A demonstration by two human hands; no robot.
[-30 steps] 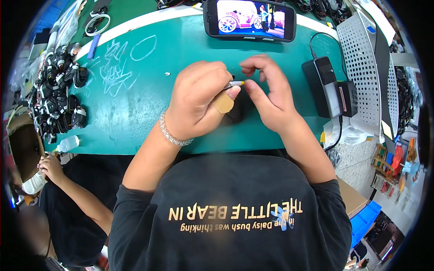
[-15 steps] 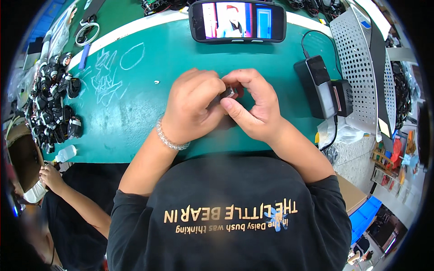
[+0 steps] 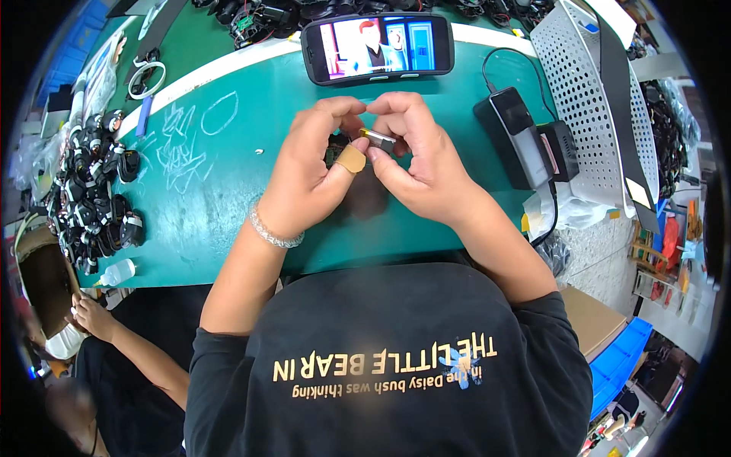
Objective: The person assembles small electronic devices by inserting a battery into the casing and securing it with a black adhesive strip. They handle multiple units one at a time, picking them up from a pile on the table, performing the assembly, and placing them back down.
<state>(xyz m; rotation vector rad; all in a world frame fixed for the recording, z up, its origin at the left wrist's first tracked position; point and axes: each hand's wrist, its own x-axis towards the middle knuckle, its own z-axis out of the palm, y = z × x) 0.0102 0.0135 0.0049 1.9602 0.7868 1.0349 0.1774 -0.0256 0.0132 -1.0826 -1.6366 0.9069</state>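
Both hands are raised over the green table, fingertips almost meeting. My right hand (image 3: 428,161) pinches a small flat silver battery (image 3: 378,140) with a yellow edge between thumb and fingers. Curled around a small dark part (image 3: 333,149), my left hand (image 3: 311,160) hides most of it, so its kind is unclear. A tan cover (image 3: 351,159) wraps the left thumb, whose tip is close to the battery's yellow end. Whether the battery and the dark part are joined cannot be seen.
Beyond my hands a phone (image 3: 378,47) plays a video. Black devices with a cable (image 3: 518,141) and a perforated white basket (image 3: 582,99) stand right. Several black gadgets (image 3: 91,179) are piled left, near a small bottle (image 3: 116,273). A co-worker's hand (image 3: 93,316) is lower left.
My hands have turned and opened slightly, exposing the silver battery and the covered left thumb. The view has shifted a little, so the phone and basket appear farther left.
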